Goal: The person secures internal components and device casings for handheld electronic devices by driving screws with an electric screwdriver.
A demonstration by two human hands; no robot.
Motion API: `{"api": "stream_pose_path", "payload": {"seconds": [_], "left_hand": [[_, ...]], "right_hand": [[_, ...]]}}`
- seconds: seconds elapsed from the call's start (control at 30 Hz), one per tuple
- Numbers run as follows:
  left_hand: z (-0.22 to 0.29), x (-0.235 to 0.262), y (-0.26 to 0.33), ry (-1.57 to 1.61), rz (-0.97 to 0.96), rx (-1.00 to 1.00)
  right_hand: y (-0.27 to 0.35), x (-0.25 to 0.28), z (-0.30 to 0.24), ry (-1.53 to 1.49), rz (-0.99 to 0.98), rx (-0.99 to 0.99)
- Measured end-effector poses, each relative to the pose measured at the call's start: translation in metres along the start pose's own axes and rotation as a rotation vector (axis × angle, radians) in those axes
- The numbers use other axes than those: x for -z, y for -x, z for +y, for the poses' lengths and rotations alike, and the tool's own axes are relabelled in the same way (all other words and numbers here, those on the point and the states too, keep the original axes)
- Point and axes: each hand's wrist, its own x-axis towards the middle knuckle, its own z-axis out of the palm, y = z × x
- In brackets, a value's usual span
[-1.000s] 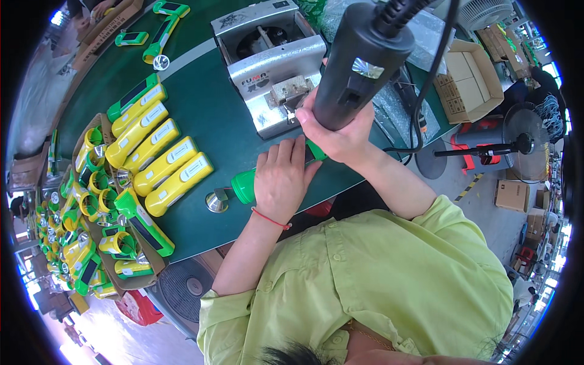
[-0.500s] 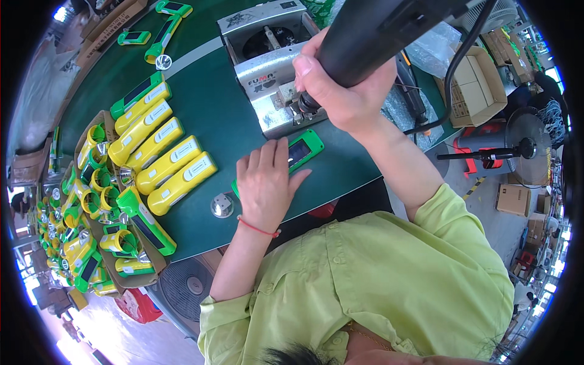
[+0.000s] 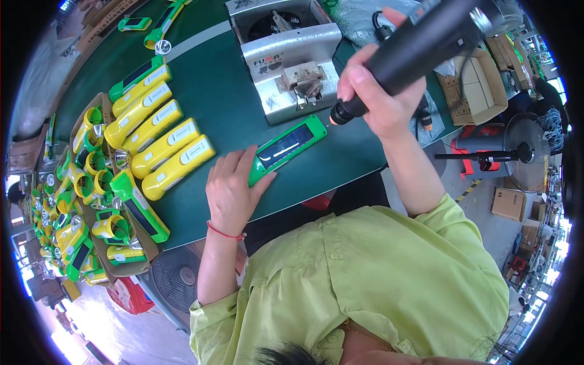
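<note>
A green flashlight [image 3: 286, 149] with a dark solar panel lies face up on the green table, slanting up to the right. My left hand [image 3: 231, 190] grips its lower left end, thumb on the near side and fingers on the far side, covering that end. Wrapped around a black electric screwdriver [image 3: 420, 52], my right hand [image 3: 389, 100] holds it tilted, its tip [image 3: 333, 120] pointing down at the flashlight's right end. Whether the bit touches the flashlight I cannot tell. A silver screw feeder [image 3: 295, 79] stands just beyond the flashlight.
Several yellow flashlights [image 3: 176, 167] lie in a row at left, beside a cardboard box [image 3: 146, 267] filled with yellow and green flashlight parts. Farther back is a loose green flashlight [image 3: 135, 24]. An open carton [image 3: 474, 85] and a standing fan [image 3: 526, 152] are at right.
My right hand has brought the screwdriver tip from the screw feeder to the flashlight's right end. My left hand has shifted left, uncovering the solar panel. The round reflector beside it is now out of sight.
</note>
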Motion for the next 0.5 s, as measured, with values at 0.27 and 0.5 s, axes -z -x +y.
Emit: {"api": "stream_pose_path", "payload": {"seconds": [0.27,0.5], "left_hand": [[0.000,-0.003,0.001,0.025,0.037,-0.008],[0.000,-0.004,0.003,0.042,0.045,0.000]], "right_hand": [[0.026,0.003,0.002,0.184,-0.066,0.022],[0.051,-0.002,0.016,0.303,-0.012,0.013]]}}
